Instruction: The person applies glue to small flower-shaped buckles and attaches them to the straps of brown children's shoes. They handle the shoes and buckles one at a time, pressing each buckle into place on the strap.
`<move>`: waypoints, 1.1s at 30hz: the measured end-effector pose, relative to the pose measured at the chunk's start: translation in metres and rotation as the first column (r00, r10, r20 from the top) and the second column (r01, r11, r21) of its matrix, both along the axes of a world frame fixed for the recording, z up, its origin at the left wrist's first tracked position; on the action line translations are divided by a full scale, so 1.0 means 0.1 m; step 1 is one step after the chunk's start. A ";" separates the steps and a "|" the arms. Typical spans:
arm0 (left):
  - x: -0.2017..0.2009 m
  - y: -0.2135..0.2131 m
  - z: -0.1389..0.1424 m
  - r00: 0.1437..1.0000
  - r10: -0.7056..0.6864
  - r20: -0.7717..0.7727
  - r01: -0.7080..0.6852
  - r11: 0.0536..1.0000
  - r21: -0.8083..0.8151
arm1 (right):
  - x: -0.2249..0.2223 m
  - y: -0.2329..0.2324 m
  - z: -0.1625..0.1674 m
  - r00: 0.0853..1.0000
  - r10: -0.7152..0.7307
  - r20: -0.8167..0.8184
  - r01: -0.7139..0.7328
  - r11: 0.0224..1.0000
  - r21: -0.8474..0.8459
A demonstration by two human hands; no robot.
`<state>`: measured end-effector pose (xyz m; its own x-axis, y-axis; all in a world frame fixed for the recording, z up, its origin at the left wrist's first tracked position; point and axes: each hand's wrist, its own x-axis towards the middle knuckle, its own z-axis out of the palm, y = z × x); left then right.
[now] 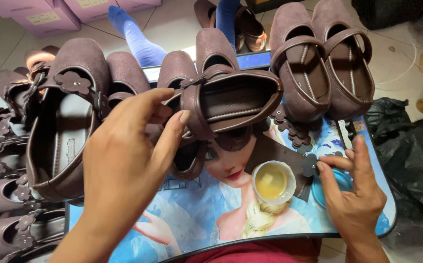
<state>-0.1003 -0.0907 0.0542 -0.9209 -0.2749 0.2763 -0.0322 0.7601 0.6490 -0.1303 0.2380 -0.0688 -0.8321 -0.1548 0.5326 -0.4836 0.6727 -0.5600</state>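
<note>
The left hand [124, 165] had its fingers clamped round a dark brown strap shoe [231, 100], tipped on its side just above the worktop [197, 214], opening facing the camera. The right hand [355, 190] pinched a small brown flower cutout [310, 165] between fingertips, right next to a little cup of yellowish glue [272, 181]. More flower pieces [292, 129] sat piled behind it. Matching shoes lined the far edge, with another bunch [7, 195] stacked off to the left.
</note>
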 end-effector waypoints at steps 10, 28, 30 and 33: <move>0.37 0.84 -0.69 0.925 -0.370 -0.089 0.324 0.643 0.694 | 0.41 -0.42 0.20 0.943 0.329 0.053 -0.300 0.906 -0.299; 0.66 0.74 -1.32 0.952 -0.147 0.268 -0.168 0.480 0.861 | 0.25 -0.45 0.18 0.952 0.303 0.053 -0.297 0.862 0.410; 0.69 0.75 -1.38 0.954 -0.144 0.262 -0.173 0.449 0.877 | 0.25 -0.46 0.18 0.947 0.316 0.057 -0.311 0.861 0.402; 0.73 0.76 -1.43 0.949 -0.128 0.289 -0.207 0.441 0.873 | 0.27 -0.43 0.20 0.949 0.312 0.045 -0.306 0.878 0.370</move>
<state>-0.0275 -0.0144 -0.0888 -0.8830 -0.2487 -0.3980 -0.3430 -0.2369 0.9090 -0.1031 0.1947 -0.0489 -0.7022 -0.5892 0.3998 -0.7069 0.6438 -0.2929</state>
